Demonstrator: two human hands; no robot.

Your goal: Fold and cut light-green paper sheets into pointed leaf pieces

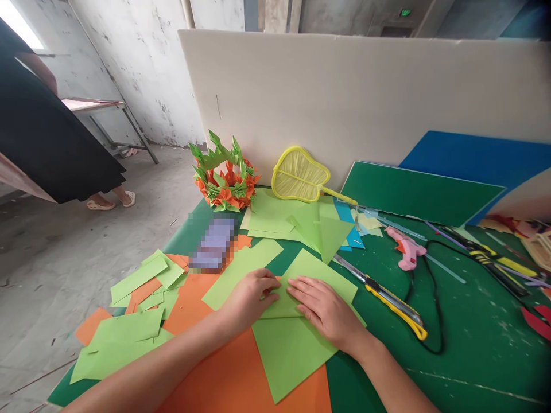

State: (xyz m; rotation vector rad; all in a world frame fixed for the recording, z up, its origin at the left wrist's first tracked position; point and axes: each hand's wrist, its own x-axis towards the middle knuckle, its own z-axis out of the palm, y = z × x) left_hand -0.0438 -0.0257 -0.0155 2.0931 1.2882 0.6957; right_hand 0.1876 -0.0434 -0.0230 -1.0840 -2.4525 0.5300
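Two bare hands were at work on a light green sheet (293, 353), which lay partly over a large orange paper (232, 373), well in from the table's left edge, with a fold line across it and one corner aimed at the near side. The right hand (325, 307) rested on it with fingers stretched out and grasping nothing; the left hand (252, 292) had its fingers bent toward the thumb at the sheet, though whether they pinched it I could not tell. Along the left edge of the green table (477, 344) lay a scatter of green and orange paper pieces (124, 327). A yellow-handled cutter (394, 307) sat to the right of the sheet, blade pointing toward the far edge. Farther off were a blurred-out rectangular thing (215, 246) near the left edge and, toward the right, a pink glue gun (407, 249) with a black cord. Near the far edge, a ring of folded green and orange paper (226, 198) stood by the far left corner, beside a yellow fan (299, 175). A green board (417, 192) and a large pale board (357, 97) rose behind. Beyond the left edge, a person in a long dark skirt (55, 137) stood near another table (92, 105).
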